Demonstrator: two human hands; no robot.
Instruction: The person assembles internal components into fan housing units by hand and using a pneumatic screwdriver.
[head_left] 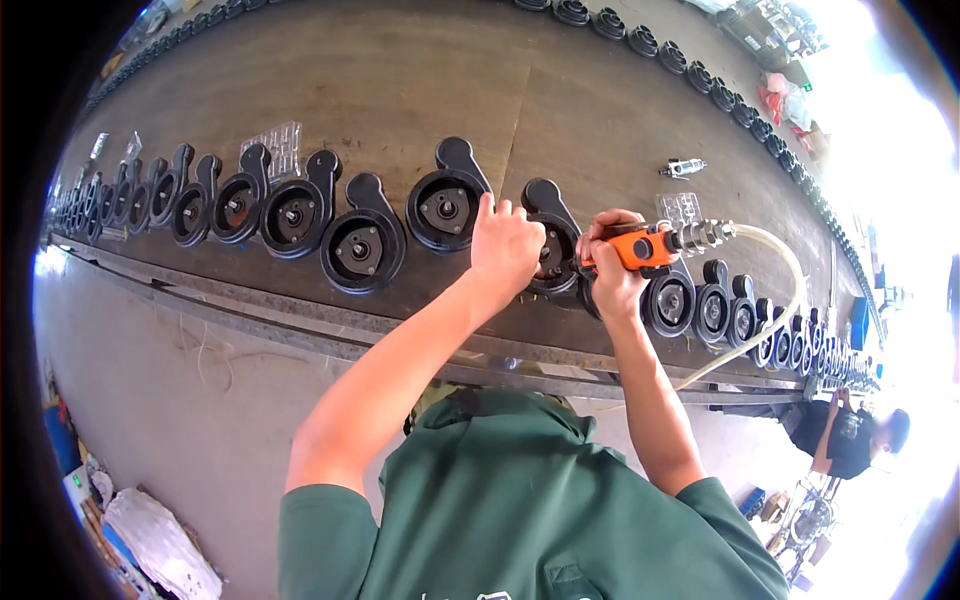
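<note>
My right hand (615,268) is wrapped round an orange air-powered screwdriver (640,250), which lies sideways with its nose pointing left. A clear hose (790,262) runs from the metal fittings at its back end. The tool's nose is over a black round housing (545,200) with a stubby arm, partly covered by my hands. My left hand (507,248) is closed at that housing's left side; whatever its fingers hold is hidden. Just left of it lies another black housing (447,208) with a metal plate and a centre shaft.
Similar housings line the near edge of the brown workbench (390,90) on both sides. Another row of black parts (672,58) follows the far edge. A small metal fitting (683,167) and clear plastic trays (272,150) lie on the bench. A co-worker (850,435) is at the right.
</note>
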